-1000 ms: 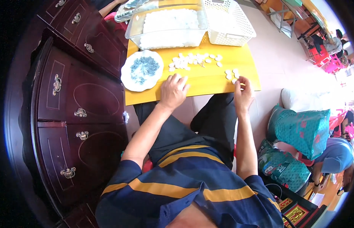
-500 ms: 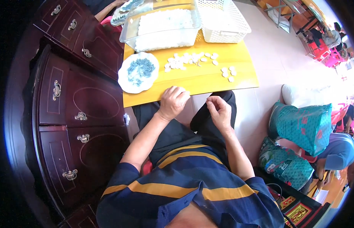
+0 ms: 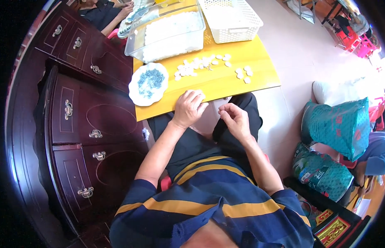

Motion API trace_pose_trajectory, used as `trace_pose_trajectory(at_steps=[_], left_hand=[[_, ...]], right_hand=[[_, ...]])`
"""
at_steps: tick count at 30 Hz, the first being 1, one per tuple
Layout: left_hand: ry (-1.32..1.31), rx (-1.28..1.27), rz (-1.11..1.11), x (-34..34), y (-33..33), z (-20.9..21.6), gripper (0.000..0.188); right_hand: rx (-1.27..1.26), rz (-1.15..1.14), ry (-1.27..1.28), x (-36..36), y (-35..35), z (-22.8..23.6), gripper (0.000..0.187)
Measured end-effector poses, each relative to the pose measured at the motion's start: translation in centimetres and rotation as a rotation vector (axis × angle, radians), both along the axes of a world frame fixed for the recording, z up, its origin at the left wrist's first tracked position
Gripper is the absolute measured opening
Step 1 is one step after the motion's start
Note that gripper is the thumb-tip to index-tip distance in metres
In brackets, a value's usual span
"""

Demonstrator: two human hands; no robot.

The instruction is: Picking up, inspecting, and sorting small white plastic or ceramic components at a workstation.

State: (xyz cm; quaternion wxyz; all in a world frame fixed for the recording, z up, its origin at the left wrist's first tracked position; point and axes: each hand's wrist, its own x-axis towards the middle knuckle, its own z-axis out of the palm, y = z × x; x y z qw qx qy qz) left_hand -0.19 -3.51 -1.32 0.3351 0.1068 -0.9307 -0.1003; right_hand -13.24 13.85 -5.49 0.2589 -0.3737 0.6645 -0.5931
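Observation:
My left hand [image 3: 188,109] is closed at the near edge of the yellow table [image 3: 225,81], its fingers curled. Whatever those fingers hold is too small or hidden to name. To its right, above my lap, my right hand [image 3: 236,122] is closed in a pinch, thumb against forefinger; I cannot make out what is between them. The hands are apart. On the tabletop beyond them lies a loose group of small white round pieces [image 3: 187,68], with a few more white pieces [image 3: 243,74] set apart at the right. A scalloped white plate [image 3: 136,86] holds many small dark blue-grey bits.
A clear plastic bin [image 3: 134,51] full of white pieces and a white perforated basket [image 3: 239,35] stand at the table's far side. Dark wooden cabinets [image 3: 112,120] line the left. Teal bags [image 3: 337,128] sit on the floor at right. Another person's arm [image 3: 118,20] shows far left.
The whole view has shifted and turned slightly. My right hand has come a little nearer my left, its thumb and forefinger still pinched. The pieces on the table look the same.

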Motion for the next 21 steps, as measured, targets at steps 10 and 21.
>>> trace_pose_trajectory(at_steps=[10,21], left_hand=[[0.099,-0.023,-0.023,0.1,0.5,-1.3,0.012],[0.173,0.838,-0.101,-2.2,6.0,1.1,0.009]], right_hand=[[0.010,-0.008,0.011,0.0,0.1,0.2,0.012],[-0.136,0.010,-0.528,0.1,0.1,1.0,0.012]])
